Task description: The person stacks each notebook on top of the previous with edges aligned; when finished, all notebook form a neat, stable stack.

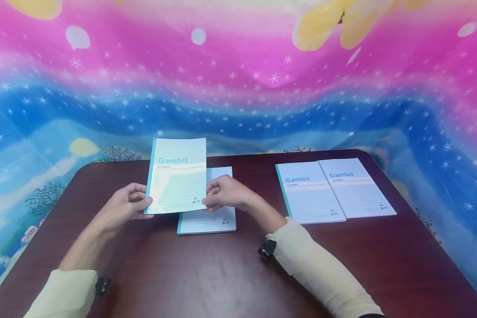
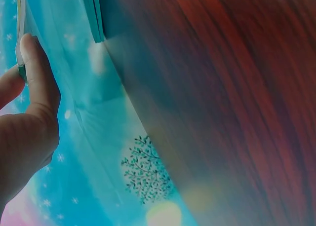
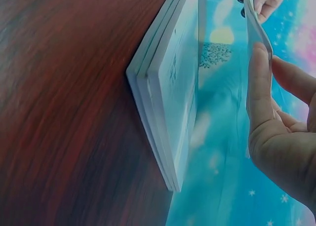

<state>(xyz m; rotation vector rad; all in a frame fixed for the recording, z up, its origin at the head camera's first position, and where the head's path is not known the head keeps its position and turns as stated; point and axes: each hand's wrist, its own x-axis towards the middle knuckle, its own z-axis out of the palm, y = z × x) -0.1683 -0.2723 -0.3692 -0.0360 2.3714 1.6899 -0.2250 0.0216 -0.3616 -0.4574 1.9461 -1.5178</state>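
Observation:
A white "Gambit" notebook with a teal spine is held up over the left-centre of the table by both hands. My left hand pinches its lower left edge, thumb on the front cover. At the lower right corner, my right hand pinches it between thumb and fingers. Beneath and slightly right lies a neat stack of notebooks, partly hidden by the held one. The right wrist view shows the notebook stack flat on the table, below the raised notebook.
On the right side of the dark wooden table, one notebook lies beside another notebook, their edges meeting. A colourful curtain with snowflakes hangs around the table's far and side edges.

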